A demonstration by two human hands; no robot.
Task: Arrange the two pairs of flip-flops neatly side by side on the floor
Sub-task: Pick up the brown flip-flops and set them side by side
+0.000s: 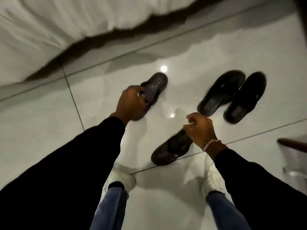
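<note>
Two dark flip-flops [232, 95] lie side by side on the glossy white tile floor at the right, toes pointing up-right. My left hand [131, 103] is shut on the heel end of a third dark flip-flop [155, 86] left of that pair. My right hand [201, 128] grips one end of the fourth dark flip-flop [172, 148], which lies slanted near my feet. The picture is motion-blurred, so I cannot tell whether either held flip-flop touches the floor.
A white bed cover [58, 34] hangs down across the top left, with a dark gap under it. My white sneakers [121, 178] stand at the bottom centre. A dark wooden furniture edge [292, 145] juts in at the right.
</note>
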